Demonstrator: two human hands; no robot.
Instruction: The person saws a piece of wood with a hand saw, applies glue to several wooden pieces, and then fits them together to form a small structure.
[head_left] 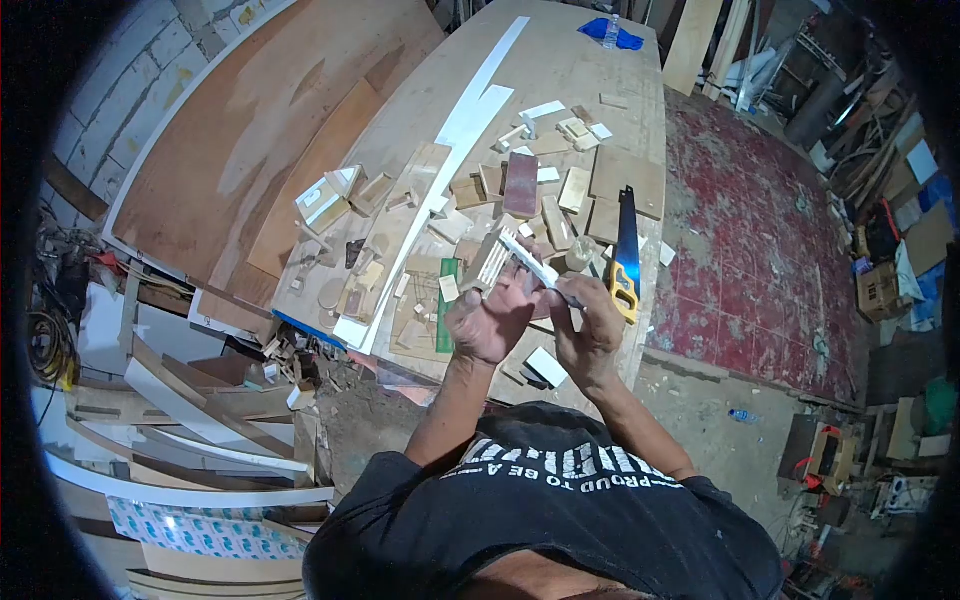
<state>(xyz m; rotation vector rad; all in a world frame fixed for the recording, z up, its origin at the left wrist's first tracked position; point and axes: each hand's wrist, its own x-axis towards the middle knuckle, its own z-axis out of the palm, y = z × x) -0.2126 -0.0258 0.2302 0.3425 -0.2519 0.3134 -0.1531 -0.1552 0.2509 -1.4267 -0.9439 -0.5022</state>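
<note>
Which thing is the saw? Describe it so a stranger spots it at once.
On the big worktable, look along the edge nearest the red floor. The saw lies there, just right of most wood scraps. Its long dark-blue blade and yellow handle set it apart from them.

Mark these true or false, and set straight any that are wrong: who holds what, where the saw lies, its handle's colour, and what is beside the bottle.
1. The left hand holds a wood piece. True.
2. The right hand is empty. False: it holds a slim white tool.
3. The saw lies on the table to the right of both hands. True.
4. The saw's handle is green. False: it is yellow.
5. The bottle is at a blue cloth, near the far end of the table. True.
</note>
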